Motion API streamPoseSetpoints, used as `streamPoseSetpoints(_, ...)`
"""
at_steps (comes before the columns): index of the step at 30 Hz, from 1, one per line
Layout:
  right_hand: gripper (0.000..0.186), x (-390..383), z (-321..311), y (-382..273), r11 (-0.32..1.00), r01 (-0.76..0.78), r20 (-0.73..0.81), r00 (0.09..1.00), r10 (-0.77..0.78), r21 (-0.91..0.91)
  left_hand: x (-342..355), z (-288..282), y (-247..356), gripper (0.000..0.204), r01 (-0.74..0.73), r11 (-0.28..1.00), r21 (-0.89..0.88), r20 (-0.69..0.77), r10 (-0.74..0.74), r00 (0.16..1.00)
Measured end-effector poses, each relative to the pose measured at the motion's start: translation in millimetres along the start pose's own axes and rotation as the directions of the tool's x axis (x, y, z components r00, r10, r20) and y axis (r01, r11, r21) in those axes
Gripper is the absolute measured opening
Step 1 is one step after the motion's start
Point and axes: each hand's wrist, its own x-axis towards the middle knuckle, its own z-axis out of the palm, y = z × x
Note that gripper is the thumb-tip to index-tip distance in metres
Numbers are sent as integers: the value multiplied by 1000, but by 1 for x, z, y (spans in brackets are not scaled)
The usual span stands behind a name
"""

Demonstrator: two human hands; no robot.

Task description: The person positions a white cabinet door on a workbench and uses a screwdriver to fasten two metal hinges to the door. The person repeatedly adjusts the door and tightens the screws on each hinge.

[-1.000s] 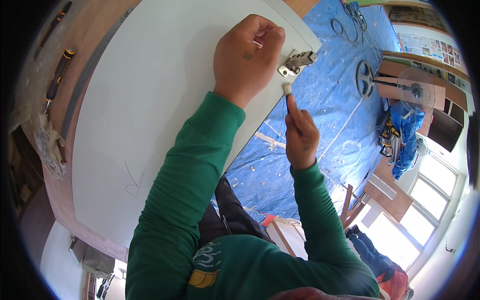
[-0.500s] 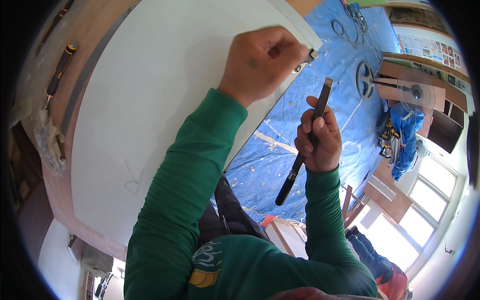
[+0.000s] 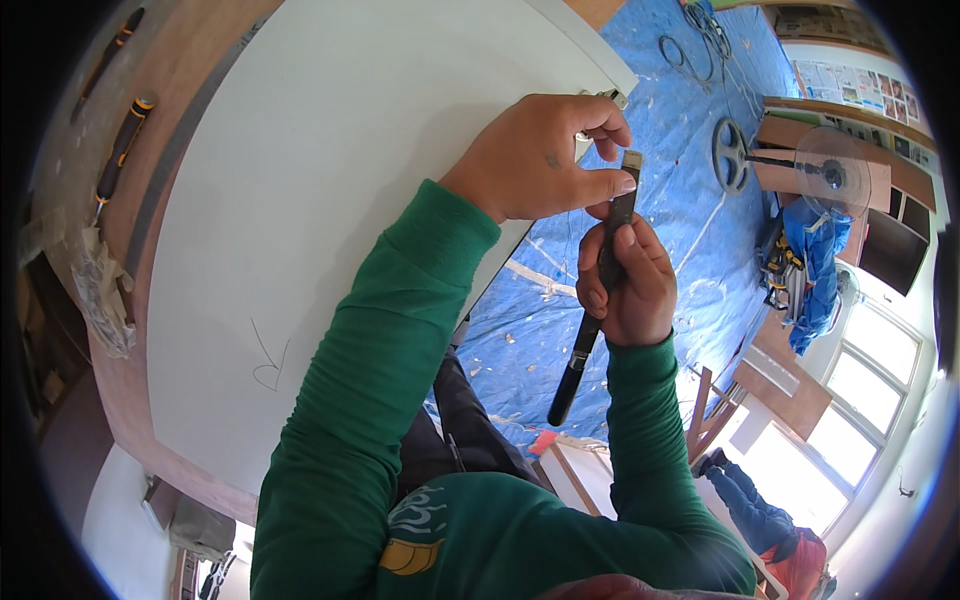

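Note:
My right hand is closed around the blade of a chisel. The chisel is dark, with a shiny bevelled tip pointing up and a black handle hanging below my fist. At its tip is my left hand, thumb against the blade and curled fingers apart from the thumb. Beneath my left forearm lies a large white panel with a pencil mark. A metal hinge-like fitting sits at its right edge, partly hidden by my left fingers.
Left of the panel are a black-and-orange screwdriver, a second similar tool and crumpled plastic. A blue tarp covers the floor. To the right stand a fan and wooden boards. Another person is at lower right.
My left hand has moved down and right from the fitting to the chisel's tip, its fingers opening. The chisel and my right hand have shifted slightly left.

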Motion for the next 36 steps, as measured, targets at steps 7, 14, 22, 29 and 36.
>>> streamPoseSetpoints(7, 37, -6, 5, -2, 994, -33, -51, 998, 28, -107, 3, 1, -13, 15, -117, 980, 162, -4, 120, 993)
streamPoseSetpoints(14, 35, -6, 11, -2, 994, -33, -78, 997, 24, -108, 3, 3, -18, 13, -75, 984, 160, -23, 79, 997)
streamPoseSetpoints(22, 30, -2, 26, -4, 974, 25, -193, 979, -70, -227, 2, 11, -18, 9, -303, 816, 493, -112, 405, 907)
streamPoseSetpoints(29, 26, 6, 34, -1, 939, -11, -259, 962, -83, -343, -1, 17, -21, 7, -272, 741, 614, -91, 409, 908)
streamPoseSetpoints(36, 25, 5, 40, 1, 874, 0, -252, 957, -140, -485, 0, 19, -21, 7, -285, 728, 623, -147, 467, 872)
